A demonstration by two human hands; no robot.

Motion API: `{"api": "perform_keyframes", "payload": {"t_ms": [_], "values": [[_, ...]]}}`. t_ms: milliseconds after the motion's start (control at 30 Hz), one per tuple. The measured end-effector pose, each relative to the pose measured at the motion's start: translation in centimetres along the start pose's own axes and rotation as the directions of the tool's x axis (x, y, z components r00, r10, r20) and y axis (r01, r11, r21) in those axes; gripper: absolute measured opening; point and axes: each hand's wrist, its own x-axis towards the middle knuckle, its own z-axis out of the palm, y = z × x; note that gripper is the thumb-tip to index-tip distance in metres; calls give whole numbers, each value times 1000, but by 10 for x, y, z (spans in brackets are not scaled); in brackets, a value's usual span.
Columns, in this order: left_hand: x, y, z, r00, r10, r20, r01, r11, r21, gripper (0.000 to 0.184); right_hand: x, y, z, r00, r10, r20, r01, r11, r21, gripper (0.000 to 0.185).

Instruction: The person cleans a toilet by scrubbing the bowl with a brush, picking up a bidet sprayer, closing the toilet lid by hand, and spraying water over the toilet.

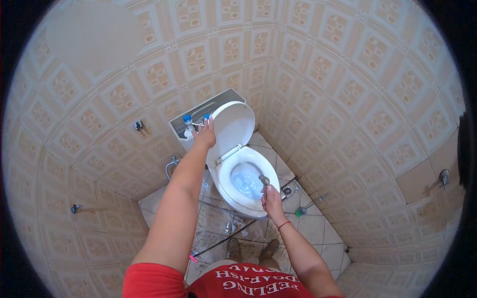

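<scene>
My left hand (204, 135) reaches over the uncovered toilet tank (227, 96), fingers stretched out beside the raised toilet lid (237, 123). Blue-topped flush fittings (188, 120) show inside the tank, close to my fingertips; whether I touch them is hard to tell. Closed around a handheld bidet sprayer (265, 181), my right hand (272, 200) is over the front right of the toilet seat (224, 180). The sprayer's head points into the toilet bowl (238, 171), where bluish water looks stirred up.
A tap with a hose (173, 161) is on the wall left of the toilet. To the right are a floor drain (287, 190) and a green-headed brush (300, 212). A dark stick (223, 241) lies across the wet tiles near my feet. Wall taps (443, 178) stick out.
</scene>
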Motion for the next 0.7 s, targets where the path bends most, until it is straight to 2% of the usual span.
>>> {"api": "perform_keyframes", "payload": {"t_ms": [100, 200, 333, 633, 700], "values": [[8, -4, 5, 999, 37, -19, -35, 998, 59, 70, -5, 2, -2, 997, -81, -17, 79, 993, -87, 48], [12, -2, 4, 999, 33, -24, -31, 998, 63, 70, -11, 7, -23, 960, 60, -273, -66, 998, -13, 44], [14, -1, 14, 998, 38, -45, -35, 998, 58, 68, -42, 14, -50, 895, 82, -438, -96, 995, -10, 43], [17, 0, 9, 998, 22, -60, -21, 1000, 20, 67, -69, 23, -56, 873, 112, -475, -124, 992, 8, 49], [17, 2, 4, 998, 25, -50, -24, 999, 23, 67, -85, 29, -54, 850, 221, -479, -216, 974, 65, 48]]}}
